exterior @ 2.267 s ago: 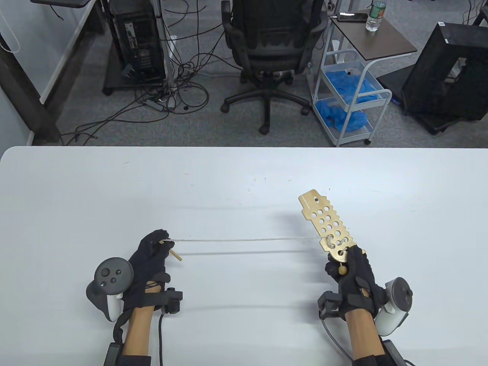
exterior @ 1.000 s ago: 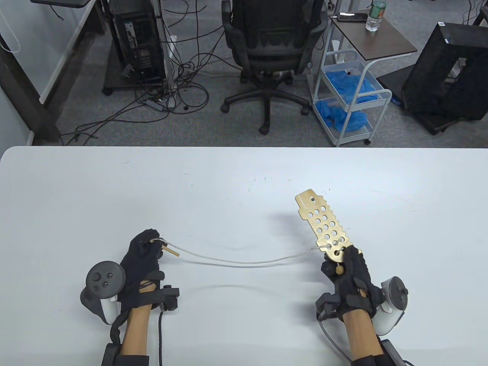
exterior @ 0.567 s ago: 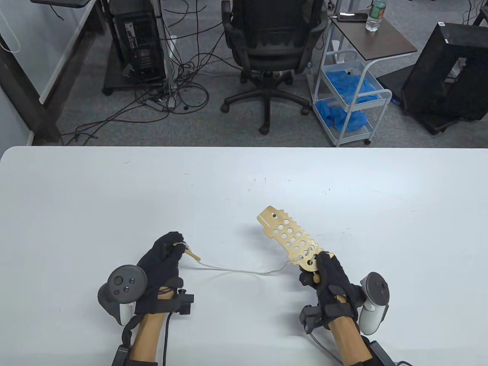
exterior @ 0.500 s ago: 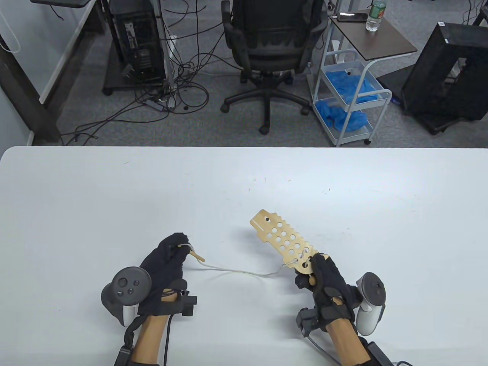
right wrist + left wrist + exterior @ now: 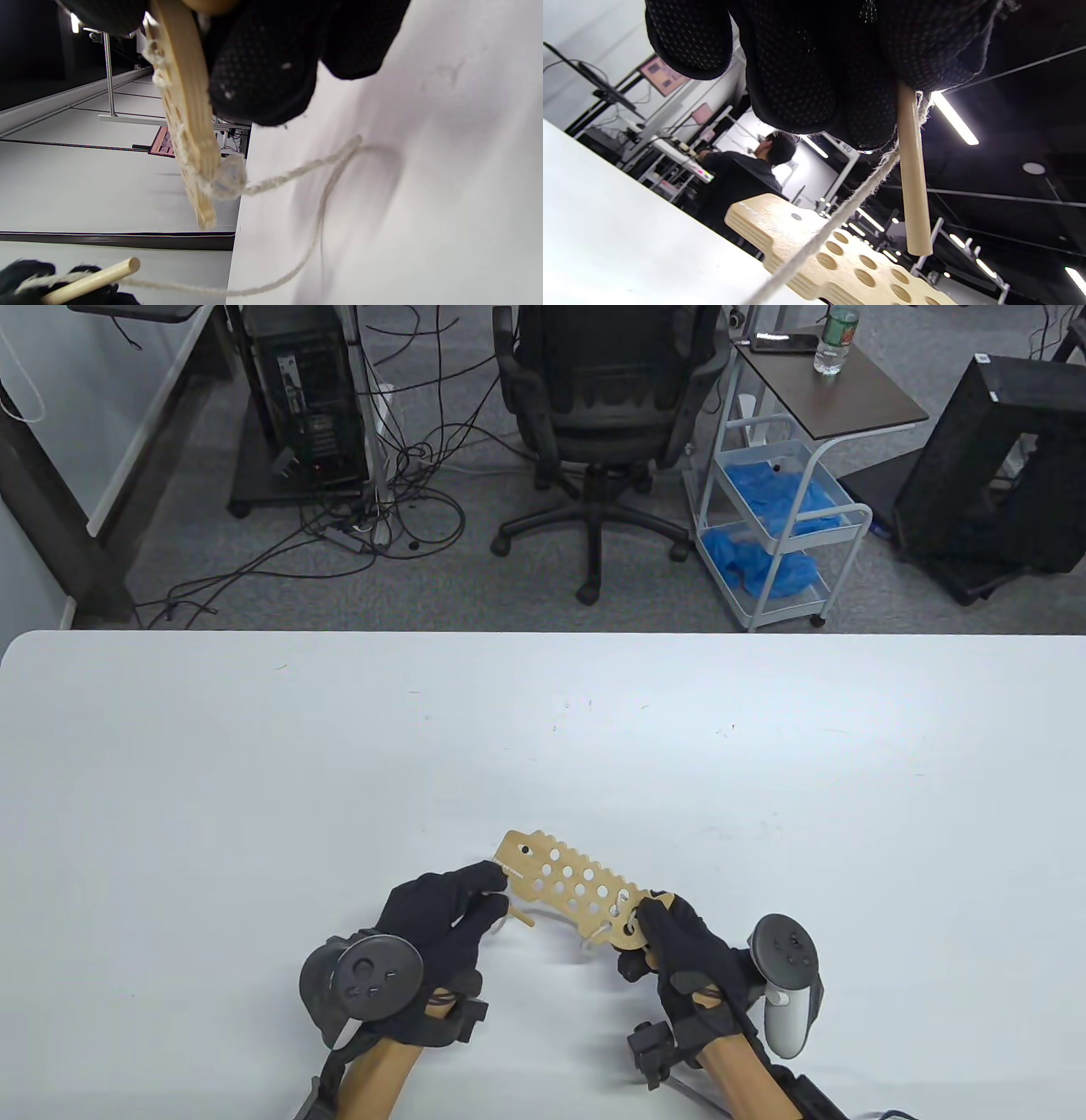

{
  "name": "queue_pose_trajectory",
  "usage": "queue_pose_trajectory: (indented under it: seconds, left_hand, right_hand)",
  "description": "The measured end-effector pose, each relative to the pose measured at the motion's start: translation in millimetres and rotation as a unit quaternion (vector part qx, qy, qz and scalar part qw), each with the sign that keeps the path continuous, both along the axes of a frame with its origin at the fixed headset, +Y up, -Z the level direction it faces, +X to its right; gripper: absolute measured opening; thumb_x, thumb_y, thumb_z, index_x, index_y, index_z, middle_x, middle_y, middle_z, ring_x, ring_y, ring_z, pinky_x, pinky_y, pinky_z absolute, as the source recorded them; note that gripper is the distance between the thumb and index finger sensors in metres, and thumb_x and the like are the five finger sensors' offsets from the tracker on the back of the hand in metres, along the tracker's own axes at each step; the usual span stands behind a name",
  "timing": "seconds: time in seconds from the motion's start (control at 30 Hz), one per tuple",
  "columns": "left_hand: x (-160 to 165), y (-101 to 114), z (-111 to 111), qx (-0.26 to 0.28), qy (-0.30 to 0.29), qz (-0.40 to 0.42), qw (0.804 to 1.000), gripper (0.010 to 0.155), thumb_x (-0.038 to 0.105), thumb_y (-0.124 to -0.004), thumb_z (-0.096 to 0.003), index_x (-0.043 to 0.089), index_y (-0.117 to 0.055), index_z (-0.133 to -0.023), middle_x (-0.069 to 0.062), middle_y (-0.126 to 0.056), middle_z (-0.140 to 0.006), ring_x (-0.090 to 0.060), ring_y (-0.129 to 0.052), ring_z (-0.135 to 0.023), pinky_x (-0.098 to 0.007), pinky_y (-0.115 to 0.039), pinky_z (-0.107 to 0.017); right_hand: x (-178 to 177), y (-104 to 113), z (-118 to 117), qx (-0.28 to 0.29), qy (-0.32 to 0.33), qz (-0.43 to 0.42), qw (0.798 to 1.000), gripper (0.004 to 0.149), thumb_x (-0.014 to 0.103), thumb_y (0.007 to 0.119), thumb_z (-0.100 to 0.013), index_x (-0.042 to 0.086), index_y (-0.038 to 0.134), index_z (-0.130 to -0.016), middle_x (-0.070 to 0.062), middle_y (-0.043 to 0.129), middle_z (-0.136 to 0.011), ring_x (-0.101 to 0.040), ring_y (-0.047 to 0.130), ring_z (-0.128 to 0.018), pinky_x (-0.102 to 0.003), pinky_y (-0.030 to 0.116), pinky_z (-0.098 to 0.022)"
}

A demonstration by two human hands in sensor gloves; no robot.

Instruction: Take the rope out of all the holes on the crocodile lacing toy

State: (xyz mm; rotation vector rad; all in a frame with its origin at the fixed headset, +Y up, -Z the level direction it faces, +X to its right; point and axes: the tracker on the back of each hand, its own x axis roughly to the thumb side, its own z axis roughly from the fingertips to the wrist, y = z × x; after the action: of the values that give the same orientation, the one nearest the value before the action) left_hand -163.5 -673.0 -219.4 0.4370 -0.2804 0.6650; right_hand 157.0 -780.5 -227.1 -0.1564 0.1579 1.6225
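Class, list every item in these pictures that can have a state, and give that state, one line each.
Flat wooden crocodile lacing board: held off the table, still laced near its gripped end.
White rope: slack.
Wooden dowel needle: pinched by the left hand.
Right hand: grips the board's end.

One lacing board (image 5: 570,886), one rope (image 5: 292,178), one wooden needle (image 5: 913,186), two gloved hands.

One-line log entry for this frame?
left hand: pinches rope's stick | right hand: grips crocodile board | rope: slack, still threaded
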Motion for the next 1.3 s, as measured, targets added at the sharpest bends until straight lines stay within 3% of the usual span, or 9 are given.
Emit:
queue_pose_trajectory:
  seconds: [0.4, 1.3]
  left_hand:
    - [24, 4, 13, 0.018, -0.051, -0.028, 0.998, 0.042, 0.046, -0.083, -0.0437, 0.038, -0.084, -0.085, 0.008, -0.104, -0.064, -0.011, -0.1, -0.056, -0.051, -0.08, -0.059]
    - [63, 1, 28, 0.046, -0.064, -0.19, 0.979, 0.041, 0.043, -0.091, -0.0397, 0.037, -0.088, -0.08, 0.007, -0.106, -0.062, -0.013, -0.102, -0.054, -0.052, -0.081, -0.059]
  right_hand:
    - [-3, 1, 1, -0.003, 0.009, 0.004, 1.0, 0.046, 0.048, 0.071, -0.051, 0.018, 0.073, -0.086, -0.007, 0.092, -0.071, -0.018, 0.1, -0.043, -0.052, 0.076, -0.057]
    - [-18, 0, 1, -0.006, 0.071, 0.021, 0.997, 0.047, 0.048, 0.073, -0.049, 0.017, 0.074, -0.084, -0.007, 0.093, -0.07, -0.019, 0.1, -0.041, -0.052, 0.077, -0.056]
